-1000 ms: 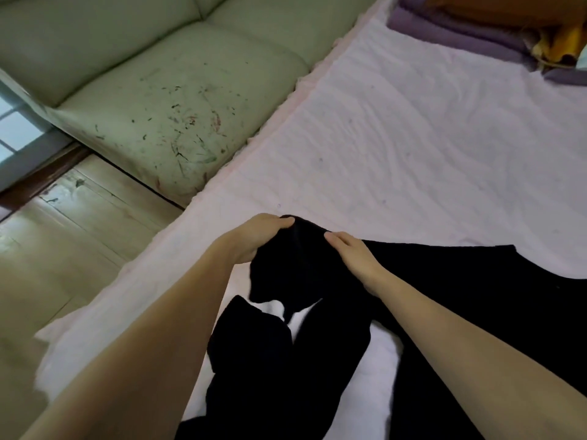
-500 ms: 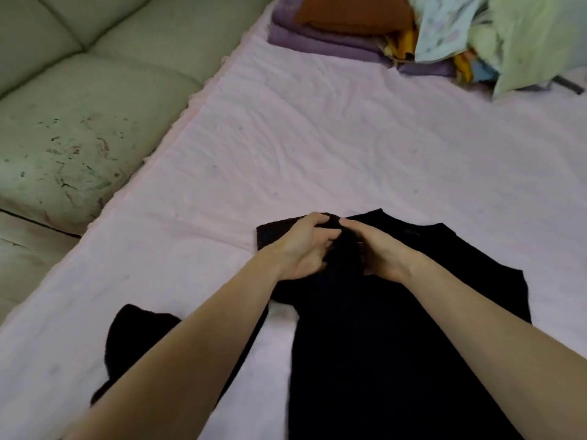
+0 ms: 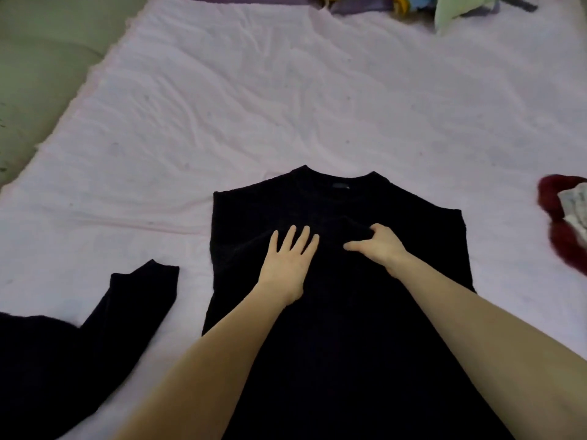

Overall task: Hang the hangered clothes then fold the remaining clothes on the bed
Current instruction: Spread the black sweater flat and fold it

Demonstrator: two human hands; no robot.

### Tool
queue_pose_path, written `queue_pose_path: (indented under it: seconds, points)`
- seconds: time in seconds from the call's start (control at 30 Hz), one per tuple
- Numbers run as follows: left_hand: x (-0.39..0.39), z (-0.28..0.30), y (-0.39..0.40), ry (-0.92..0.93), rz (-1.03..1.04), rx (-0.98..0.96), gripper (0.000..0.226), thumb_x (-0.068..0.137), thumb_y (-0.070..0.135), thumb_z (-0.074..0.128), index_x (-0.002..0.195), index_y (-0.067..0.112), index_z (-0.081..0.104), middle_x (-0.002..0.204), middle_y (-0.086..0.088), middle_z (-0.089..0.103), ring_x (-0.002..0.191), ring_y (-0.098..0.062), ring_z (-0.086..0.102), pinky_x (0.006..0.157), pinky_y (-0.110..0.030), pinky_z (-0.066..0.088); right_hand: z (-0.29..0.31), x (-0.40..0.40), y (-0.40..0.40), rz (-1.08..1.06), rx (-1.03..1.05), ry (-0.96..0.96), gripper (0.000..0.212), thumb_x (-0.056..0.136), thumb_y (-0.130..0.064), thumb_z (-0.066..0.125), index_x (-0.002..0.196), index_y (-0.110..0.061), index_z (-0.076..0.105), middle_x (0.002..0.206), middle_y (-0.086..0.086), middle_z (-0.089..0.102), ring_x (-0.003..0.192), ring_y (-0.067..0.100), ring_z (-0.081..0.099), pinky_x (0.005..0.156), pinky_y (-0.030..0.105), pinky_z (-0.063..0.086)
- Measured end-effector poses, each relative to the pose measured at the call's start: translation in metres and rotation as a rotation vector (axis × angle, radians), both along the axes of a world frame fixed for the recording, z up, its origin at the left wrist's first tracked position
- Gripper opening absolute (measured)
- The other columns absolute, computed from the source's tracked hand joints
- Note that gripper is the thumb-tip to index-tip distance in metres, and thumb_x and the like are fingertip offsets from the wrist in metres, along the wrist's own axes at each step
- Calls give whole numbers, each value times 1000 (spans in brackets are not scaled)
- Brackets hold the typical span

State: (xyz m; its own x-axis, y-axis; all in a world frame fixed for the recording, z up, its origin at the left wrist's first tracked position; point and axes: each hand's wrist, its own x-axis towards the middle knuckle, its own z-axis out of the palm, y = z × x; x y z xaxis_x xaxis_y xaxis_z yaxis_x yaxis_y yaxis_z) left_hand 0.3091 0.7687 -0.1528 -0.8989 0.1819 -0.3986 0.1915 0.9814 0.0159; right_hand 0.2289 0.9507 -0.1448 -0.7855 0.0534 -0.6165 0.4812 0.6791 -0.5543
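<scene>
Lying flat on the bed [image 3: 317, 100], neck away from the person, a black sweater [image 3: 336, 312] occupies the near centre. Left hand [image 3: 287, 262] rests on its chest with fingers straight and spread. Right hand [image 3: 379, 246], just beside, pinches a fold of the fabric with curled fingers. One sleeve [image 3: 139, 293] extends to the left on the sheet. A clothes pile [image 3: 413, 4] sits at the far edge; a red garment [image 3: 559, 223] lies at right.
</scene>
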Motion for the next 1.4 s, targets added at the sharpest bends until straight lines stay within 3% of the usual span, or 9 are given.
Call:
queue_pose_path:
  seconds: [0.17,0.27,0.37,0.5,0.63,0.77,1.1,1.2,1.4]
  points:
    - [-4,-22,6,149,50,-218,71,87,16,62,148,13,25,139,-9,45,124,-27,45,107,-43,32,-22,2,6,330,484,29,52,82,-20,62,130,-14,42,124,10,52,114,30,51,99,45,42]
    - [-10,-17,13,99,73,-195,36,88,9,57,122,16,52,110,-1,59,100,-20,57,84,-34,43,-15,-3,24,433,531,0,28,84,-6,55,111,-11,51,109,8,59,85,21,57,68,32,47]
    - [-16,-21,19,69,102,-105,42,91,11,55,132,15,47,131,-6,47,108,-21,53,74,-29,44,-5,-21,48,371,535,148,20,81,3,48,94,-8,58,92,6,63,70,20,56,57,28,41]
    - [-13,-31,30,-52,41,-121,76,92,13,56,153,17,12,160,-10,6,144,-30,19,115,-49,24,-11,-39,85,368,678,346,24,87,-10,50,111,-7,52,109,13,59,101,31,56,91,41,42]
    - [-9,-42,29,-168,149,-78,98,88,-7,52,152,27,-15,157,-7,-26,147,-33,-11,117,-51,22,-42,-39,103,462,631,303,46,94,-29,52,133,-8,41,128,15,51,119,33,48,106,44,33]
    - [-14,-44,33,-149,164,-131,103,89,2,57,148,25,-24,157,-11,-25,148,-33,-8,114,-43,32,-58,-37,98,488,633,408,46,94,-27,53,133,-6,40,128,16,49,120,31,45,109,39,30]
    - [-72,-32,81,72,-53,-24,86,90,-7,47,154,15,-7,162,-7,-9,149,-23,-8,122,-43,2,-28,-89,95,439,702,639,39,86,3,45,123,-6,45,118,12,51,98,29,52,87,35,36]
    - [-77,-43,87,-127,-60,40,92,90,-2,51,153,18,-12,159,-8,-20,148,-24,-14,121,-41,1,-38,-102,97,455,731,507,60,88,-7,52,143,-8,28,147,20,31,134,35,30,115,43,18]
    - [-54,-63,88,-65,-85,-9,88,95,7,46,150,20,-21,154,-8,-32,145,-25,-24,119,-45,-7,-87,-67,100,803,556,293,62,101,-51,17,154,-26,-5,161,-2,-12,148,18,-13,119,42,-11]
